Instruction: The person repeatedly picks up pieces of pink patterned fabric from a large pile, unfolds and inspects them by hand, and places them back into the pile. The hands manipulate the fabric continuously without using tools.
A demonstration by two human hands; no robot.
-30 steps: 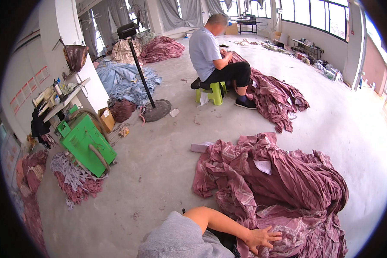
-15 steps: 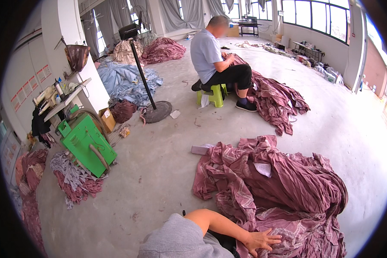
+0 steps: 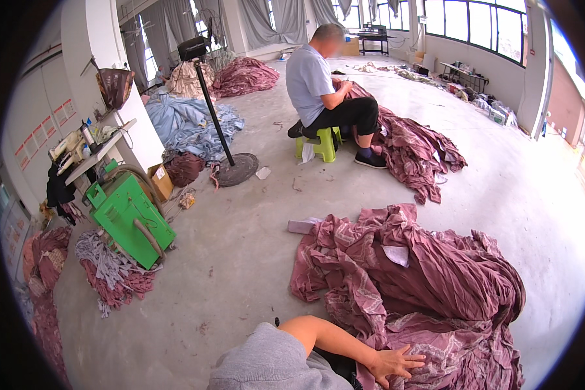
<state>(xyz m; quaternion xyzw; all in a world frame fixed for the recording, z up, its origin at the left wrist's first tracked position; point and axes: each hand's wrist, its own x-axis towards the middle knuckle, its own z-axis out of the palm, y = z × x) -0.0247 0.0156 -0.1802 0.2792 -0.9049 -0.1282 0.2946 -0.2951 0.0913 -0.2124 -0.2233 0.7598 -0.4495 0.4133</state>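
Note:
A big heap of dusky pink patterned cloth (image 3: 429,286) lies on the concrete floor in front of me, at the lower right. My left arm, in a grey sleeve, reaches across from the bottom edge. My left hand (image 3: 396,364) rests flat on the near part of the cloth with its fingers spread, gripping nothing. My right hand is out of view. A small white patch (image 3: 396,255) sits on top of the heap.
Another person (image 3: 325,91) sits on a green stool (image 3: 322,144), handling a second pink cloth pile (image 3: 416,149). A green machine (image 3: 130,214) and rag heaps (image 3: 110,273) stand at the left. A fan stand's round base (image 3: 237,170), blue fabric (image 3: 188,127) and a small pale block (image 3: 302,226) are also on the floor.
My left hand stays on the cloth, shifted only slightly. The view has tipped a little, so the heap sits lower in the picture.

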